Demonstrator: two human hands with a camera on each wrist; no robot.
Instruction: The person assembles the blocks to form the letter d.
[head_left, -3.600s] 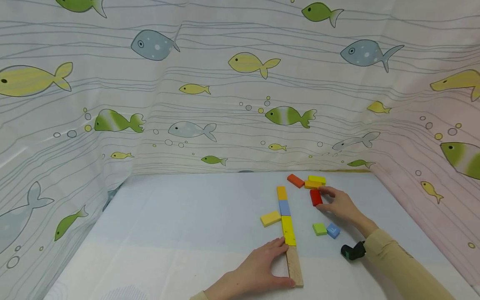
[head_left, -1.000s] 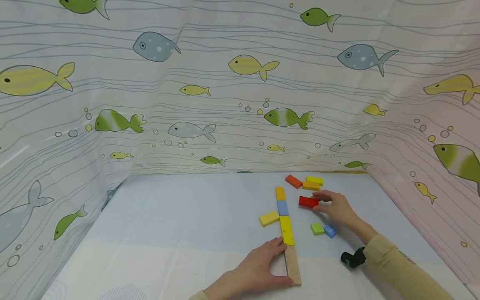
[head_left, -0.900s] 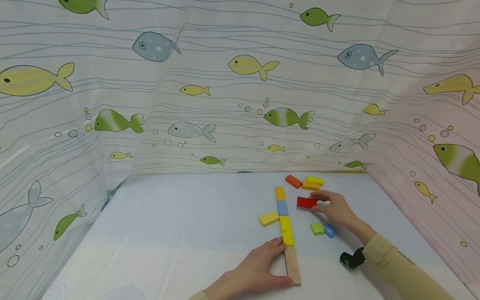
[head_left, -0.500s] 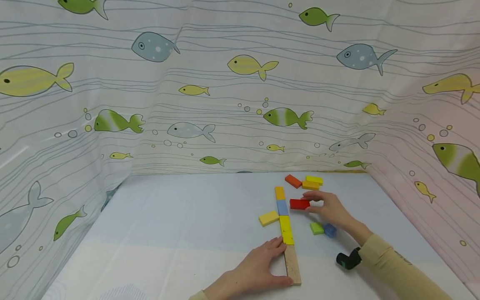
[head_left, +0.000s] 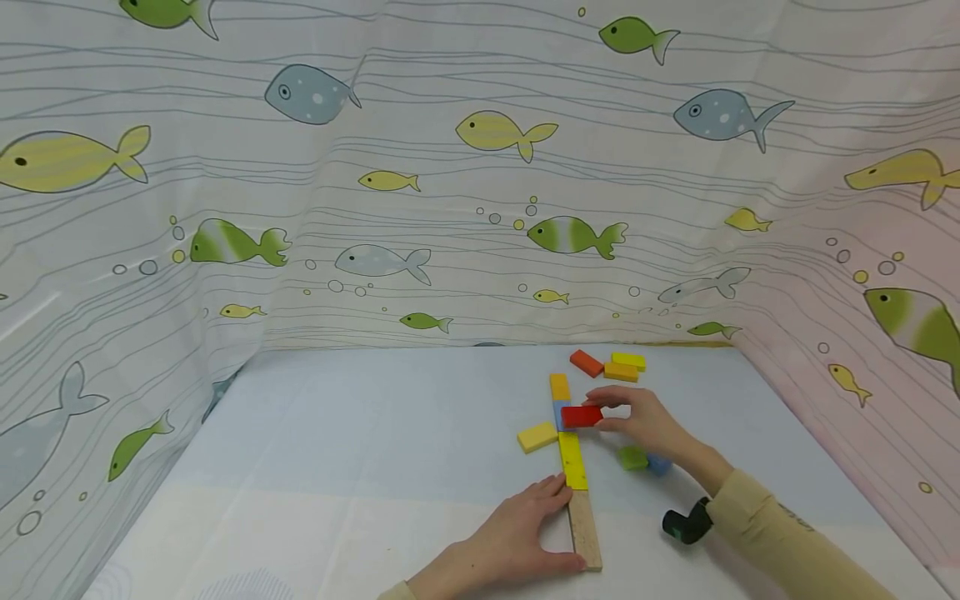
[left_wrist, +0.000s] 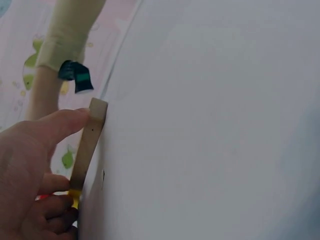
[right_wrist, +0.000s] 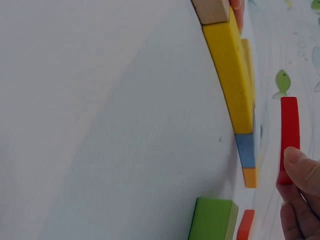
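Observation:
My right hand [head_left: 648,421] pinches a red block [head_left: 581,417] between thumb and fingers, and in the head view it overlaps the blue block [head_left: 558,412] of a row. In the right wrist view the red block [right_wrist: 290,127] is raised off the table. The row runs from an orange block [head_left: 559,386] through blue and yellow [head_left: 572,461] to a plain wooden block [head_left: 585,529]. My left hand [head_left: 510,533] rests along the row's left side, thumb at the wooden block's near end, fingers near where it meets the yellow.
A pale yellow block [head_left: 537,437] lies left of the row. Green [head_left: 632,458] and blue [head_left: 658,464] blocks sit below the right hand. Farther back lie orange-red [head_left: 587,362], orange [head_left: 621,372] and yellow [head_left: 628,361] blocks. A black device [head_left: 686,523] is at the right wrist.
The red block, first upright-lying beside the back blocks, has been turned, lifted and carried left by the right hand to the row. The left hand has stayed in place.

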